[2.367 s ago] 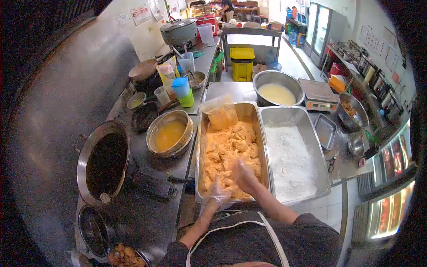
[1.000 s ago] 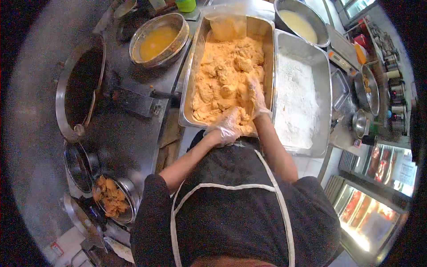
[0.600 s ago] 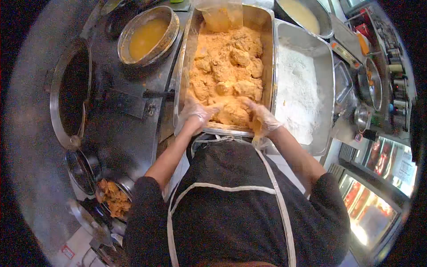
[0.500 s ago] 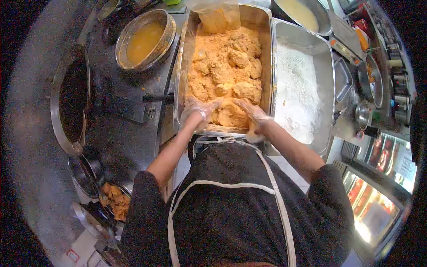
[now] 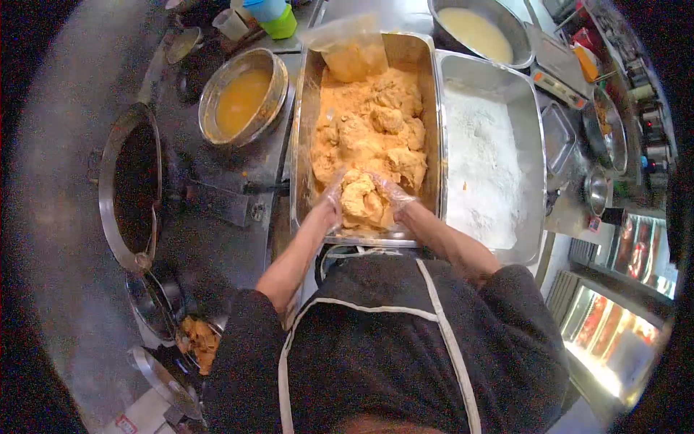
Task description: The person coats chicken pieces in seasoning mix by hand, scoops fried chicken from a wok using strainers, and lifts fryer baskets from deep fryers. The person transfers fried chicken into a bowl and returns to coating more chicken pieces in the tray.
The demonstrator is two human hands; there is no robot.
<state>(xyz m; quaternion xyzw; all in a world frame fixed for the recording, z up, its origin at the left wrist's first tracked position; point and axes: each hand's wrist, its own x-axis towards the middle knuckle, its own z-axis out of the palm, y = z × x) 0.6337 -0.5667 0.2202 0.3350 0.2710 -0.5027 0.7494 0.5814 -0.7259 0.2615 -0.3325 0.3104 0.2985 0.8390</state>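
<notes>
My left hand (image 5: 332, 200) and my right hand (image 5: 394, 194), both in thin clear plastic gloves, are closed around the sides of a breaded chicken piece (image 5: 360, 201). It sits between them at the near end of a deep steel pan (image 5: 295, 155). Lumpy orange flour coats the piece. More coated chicken pieces (image 5: 387, 119) lie half buried in the orange breading (image 5: 329, 155) farther back in the pan. A clear plastic scoop or container (image 5: 354, 54), dusted orange, stands at the far end. My fingertips are partly hidden behind the piece.
A second steel pan (image 5: 531, 210) of white flour (image 5: 481, 159) adjoins on the right. Bowls of orange liquid (image 5: 242, 98) and pale liquid (image 5: 477, 32) stand behind. A large dark wok (image 5: 108, 192) is at left. Fried pieces (image 5: 199, 340) lie lower left; a scale (image 5: 560, 69) sits at right.
My hands have come closer together and raised the coated piece, which now shows as a distinct lump between them. The view has shifted, so the pans appear lower.
</notes>
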